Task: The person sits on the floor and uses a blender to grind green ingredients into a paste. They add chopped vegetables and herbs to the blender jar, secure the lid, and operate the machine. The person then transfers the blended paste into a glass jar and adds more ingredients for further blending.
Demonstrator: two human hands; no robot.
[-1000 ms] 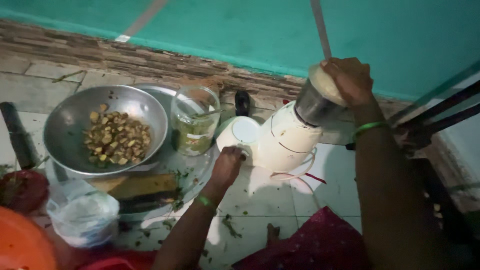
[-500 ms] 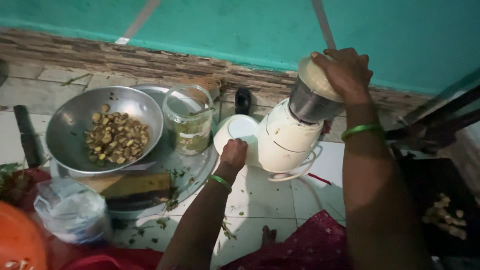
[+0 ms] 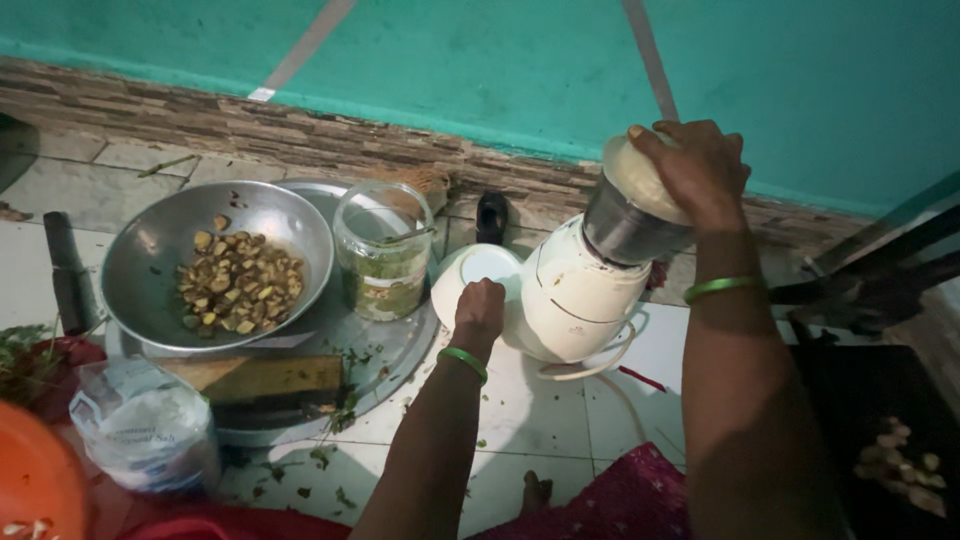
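Light: dim and indoor — brightest on the white floor tiles (image 3: pixel 520 410).
Glare: soft sheen inside the steel bowl (image 3: pixel 150 270).
Shadows: deep at the right edge and bottom corners.
Focus: slightly soft, grainy throughout.

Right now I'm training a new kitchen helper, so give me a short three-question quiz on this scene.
1. True or false: the right hand presses on the lid of the grinder.
2. What does the steel bowl hold: A) chopped brownish pieces, B) water, C) rice?
3. Which thing stands between the bowl and the grinder?

Key:
1. True.
2. A.
3. The glass jar, with green bits inside. The left hand rests low at the front of the grinder.
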